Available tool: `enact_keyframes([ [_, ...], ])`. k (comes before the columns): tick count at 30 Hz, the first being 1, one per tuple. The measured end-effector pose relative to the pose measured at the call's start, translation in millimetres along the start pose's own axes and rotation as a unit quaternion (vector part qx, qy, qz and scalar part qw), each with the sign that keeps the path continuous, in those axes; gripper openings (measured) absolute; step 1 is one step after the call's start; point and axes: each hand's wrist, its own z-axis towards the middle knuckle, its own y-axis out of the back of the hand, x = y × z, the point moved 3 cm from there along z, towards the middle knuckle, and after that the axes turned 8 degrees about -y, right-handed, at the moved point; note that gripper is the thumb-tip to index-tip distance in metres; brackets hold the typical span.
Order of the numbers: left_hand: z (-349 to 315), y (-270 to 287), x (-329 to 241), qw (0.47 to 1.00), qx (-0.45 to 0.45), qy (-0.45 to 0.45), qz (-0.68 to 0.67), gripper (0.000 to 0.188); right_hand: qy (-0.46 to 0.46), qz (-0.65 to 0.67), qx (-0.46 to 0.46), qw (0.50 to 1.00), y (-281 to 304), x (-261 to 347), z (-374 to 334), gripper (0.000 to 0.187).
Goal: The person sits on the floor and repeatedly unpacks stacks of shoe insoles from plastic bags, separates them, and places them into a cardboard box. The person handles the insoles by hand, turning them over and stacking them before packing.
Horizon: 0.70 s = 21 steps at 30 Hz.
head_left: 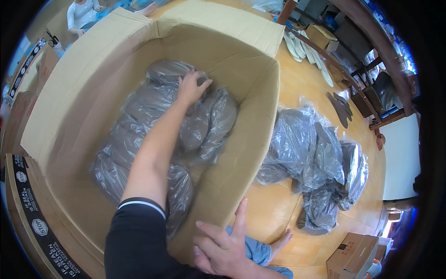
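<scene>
My left hand (191,88) reaches deep into a large open cardboard box (241,56). Its fingers are spread and rest on a clear plastic bag (167,69) at the far end of the pile. Several such bags (139,116) lie inside, packed with flat brown pieces with rounded ends, perhaps soles. My right hand (223,246) is over the box's near right rim, holding nothing, with its fingers apart and the index finger stretched out along the edge. Whether it touches the cardboard I cannot tell.
A heap of similar filled bags (311,149) lies on the wooden floor to the right. Beyond are dark sole-shaped pieces (341,109) and pale ones (306,51). A small carton (352,255) stands at lower right. Another person (83,14) sits at the far left.
</scene>
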Motion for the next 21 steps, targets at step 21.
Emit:
enact_keyframes([
  [21, 2, 79, 104, 0.930, 0.131, 0.270, 0.210, 0.100, -0.011, -0.003, 0.003, 1.000, 4, 3, 3, 0.009],
])
